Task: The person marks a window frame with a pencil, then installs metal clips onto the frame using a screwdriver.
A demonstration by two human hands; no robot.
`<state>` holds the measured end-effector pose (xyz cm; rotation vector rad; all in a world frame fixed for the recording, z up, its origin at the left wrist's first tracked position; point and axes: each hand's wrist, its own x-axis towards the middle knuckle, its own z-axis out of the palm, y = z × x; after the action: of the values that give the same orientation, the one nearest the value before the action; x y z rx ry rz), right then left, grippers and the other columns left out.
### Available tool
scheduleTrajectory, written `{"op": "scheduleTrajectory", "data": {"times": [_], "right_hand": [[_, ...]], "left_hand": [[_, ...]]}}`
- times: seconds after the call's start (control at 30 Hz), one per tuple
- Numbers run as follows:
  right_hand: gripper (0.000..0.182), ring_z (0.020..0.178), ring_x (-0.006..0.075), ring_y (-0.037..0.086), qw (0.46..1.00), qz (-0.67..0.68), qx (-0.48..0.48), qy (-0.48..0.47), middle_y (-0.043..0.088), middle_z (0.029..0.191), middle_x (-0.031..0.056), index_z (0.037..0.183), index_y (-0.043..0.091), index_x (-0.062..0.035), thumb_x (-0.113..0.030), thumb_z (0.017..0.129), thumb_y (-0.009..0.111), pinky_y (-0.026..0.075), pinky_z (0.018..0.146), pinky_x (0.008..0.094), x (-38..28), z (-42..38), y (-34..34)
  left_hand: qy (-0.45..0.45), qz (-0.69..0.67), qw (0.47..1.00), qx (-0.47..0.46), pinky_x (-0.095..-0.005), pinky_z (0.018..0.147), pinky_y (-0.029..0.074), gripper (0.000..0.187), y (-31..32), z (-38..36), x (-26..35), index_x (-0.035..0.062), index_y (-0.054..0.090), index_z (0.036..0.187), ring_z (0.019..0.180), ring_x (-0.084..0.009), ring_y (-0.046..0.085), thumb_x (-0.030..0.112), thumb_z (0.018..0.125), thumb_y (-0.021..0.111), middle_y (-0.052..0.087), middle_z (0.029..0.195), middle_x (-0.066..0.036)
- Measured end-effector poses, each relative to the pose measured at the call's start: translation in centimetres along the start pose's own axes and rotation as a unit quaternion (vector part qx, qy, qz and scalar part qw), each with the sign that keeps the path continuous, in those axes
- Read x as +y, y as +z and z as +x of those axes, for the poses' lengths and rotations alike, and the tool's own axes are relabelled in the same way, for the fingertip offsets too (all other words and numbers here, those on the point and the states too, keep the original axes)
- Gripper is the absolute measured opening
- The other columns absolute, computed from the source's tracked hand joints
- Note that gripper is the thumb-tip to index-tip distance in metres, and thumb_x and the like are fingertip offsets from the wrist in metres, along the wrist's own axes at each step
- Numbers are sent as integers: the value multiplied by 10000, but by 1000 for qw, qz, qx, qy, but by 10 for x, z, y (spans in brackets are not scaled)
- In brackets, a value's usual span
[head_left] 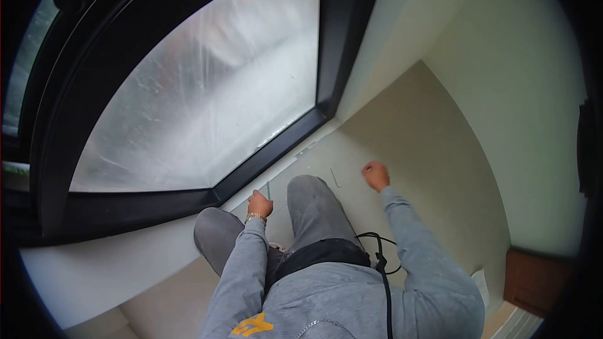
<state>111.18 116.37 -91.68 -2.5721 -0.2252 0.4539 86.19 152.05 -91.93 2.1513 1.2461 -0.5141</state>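
My left hand, with a gold-coloured band at its wrist, is closed above my left knee, close to the window's lower frame. A thin green strip shows right at its fingers; I cannot tell whether the fingers grip it. My right hand is curled shut over the beige surface, slightly blurred, and whatever its fingers may hold is hidden. Between the two hands, beyond my right knee, lies a thin dark L-shaped piece, shaped like a hex key.
A large black-framed window with a fogged pane fills the upper left. A pale wall rises on the right. Near my right hip hangs a black cord. A reddish-brown block stands at the lower right.
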Motion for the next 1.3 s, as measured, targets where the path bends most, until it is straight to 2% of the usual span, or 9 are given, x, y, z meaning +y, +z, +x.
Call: {"op": "scheduleTrajectory", "data": {"times": [0.17, 0.53, 0.67, 0.77, 0.97, 1.03, 1.1, 1.17, 1.3], "right_hand": [[336, 979, 332, 717, 975, -117, -177, 63, 756, 993, 139, 940, 757, -79, -386, 809, 798, 567, 869, 438, -8, 9, 111], [364, 1037, 359, 717, 966, -207, -151, 30, 739, 1123, 187, 1035, 752, -50, -331, 806, 781, 561, 917, 449, -11, 27, 165], [207, 742, 212, 689, 976, 128, -164, -59, 741, 863, 96, 951, 739, -14, -183, 837, 770, 546, 717, 344, -74, 22, 116], [71, 653, 56, 554, 875, 341, -300, -171, 652, 745, -15, 890, 715, -5, -72, 874, 733, 452, 602, 225, -181, -47, 10], [125, 610, 72, 529, 822, 325, -362, -297, 618, 714, -23, 956, 699, -30, -148, 915, 711, 457, 603, 235, -279, -129, -75], [187, 600, 117, 490, 557, 589, -586, 7, 540, 690, -21, 1080, 661, -34, -177, 971, 611, 431, 569, 248, -279, -128, -79], [269, 683, 179, 510, 386, 681, -599, 167, 533, 771, 36, 1171, 622, -18, -194, 1005, 504, 458, 618, 287, -288, -128, -71], [396, 1093, 316, 619, 444, 683, -538, 216, 618, 1149, 190, 1315, 567, 45, -158, 994, 457, 543, 966, 428, -304, -137, -83], [443, 1297, 381, 554, 438, 685, -558, 167, 583, 1313, 230, 1373, 512, 80, -121, 990, 416, 449, 1152, 507, -336, -159, -108]], "left_hand": [[44, -35, 994, 98, -481, 928, 534, 504, -83, -85, 26, 24, 558, 1338, 1078, -397, 672, 220, 895, 696, 615, 1255, -280], [174, -288, 916, 218, -374, 799, 562, 253, -129, -202, 13, 11, 672, 1170, 946, -298, 691, 60, 930, 606, 688, 1122, -159], [237, -199, 917, 253, -405, 891, 536, 243, -117, -204, 56, 21, 688, 1155, 1019, -311, 679, 121, 943, 624, 698, 1148, -139], [233, -175, 928, 232, -401, 902, 527, 252, -113, -200, 89, 22, 689, 1147, 1025, -323, 679, 196, 976, 625, 701, 1143, -164], [284, -481, 827, 67, -299, 840, 534, 299, -152, -218, 122, -45, 698, 1146, 908, -149, 668, 208, 1054, 569, 714, 981, -97], [298, -497, 791, 196, -305, 810, 544, 314, -158, -212, 116, -40, 698, 1152, 893, -139, 672, 233, 1062, 572, 711, 992, -79], [232, -543, 791, 158, -254, 729, 509, 328, -208, -250, 113, 8, 704, 1185, 807, -76, 601, 280, 1076, 556, 696, 916, -28], [316, -385, 823, 274, -258, 680, 470, 281, -225, -256, 100, 20, 690, 1195, 715, -91, 541, 234, 1058, 571, 670, 834, -47], [267, -321, 850, 323, -316, 639, 490, 167, -224, -277, 89, 40, 694, 1087, 722, -233, 648, 90, 984, 574, 680, 894, -106]]}}
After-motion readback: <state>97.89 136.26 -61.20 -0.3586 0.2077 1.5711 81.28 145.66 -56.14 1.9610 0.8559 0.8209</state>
